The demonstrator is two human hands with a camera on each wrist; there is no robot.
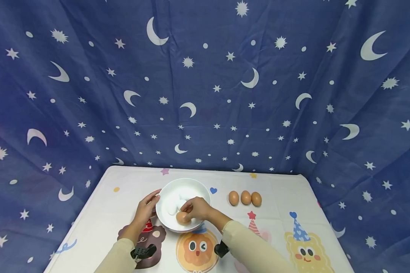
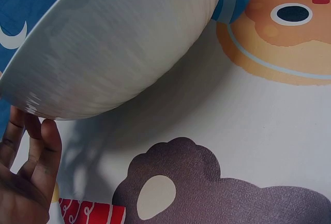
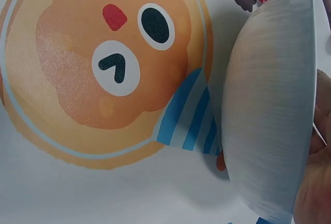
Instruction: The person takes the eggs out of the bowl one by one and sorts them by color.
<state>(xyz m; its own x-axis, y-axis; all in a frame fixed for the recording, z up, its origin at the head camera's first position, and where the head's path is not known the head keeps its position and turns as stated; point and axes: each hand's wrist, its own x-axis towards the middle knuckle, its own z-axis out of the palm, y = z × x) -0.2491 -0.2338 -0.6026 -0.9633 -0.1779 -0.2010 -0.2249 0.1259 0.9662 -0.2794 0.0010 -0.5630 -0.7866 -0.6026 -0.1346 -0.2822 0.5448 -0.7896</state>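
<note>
A white bowl (image 1: pixel 200 187) stands on the table with several white eggs (image 1: pixel 172 208) and a brown egg (image 1: pixel 182 218) in it. The left hand (image 1: pixel 146 209) holds the bowl's left rim; the left wrist view shows fingertips against the outer wall, just under the edge. Reaching over the right side into the bowl, the right hand (image 1: pixel 199 208) has its fingers curled at the brown egg, partly covering it. In the right wrist view, the bowl's wall (image 3: pixel 269 100) hides most of this hand and the egg.
Three brown eggs (image 1: pixel 246 197) lie in a row on the table to the right of the bowl. A white tablecloth (image 1: pixel 276 212) with cartoon prints covers the table. Behind it and at both sides hangs a blue curtain (image 1: pixel 205 94) with moons and stars.
</note>
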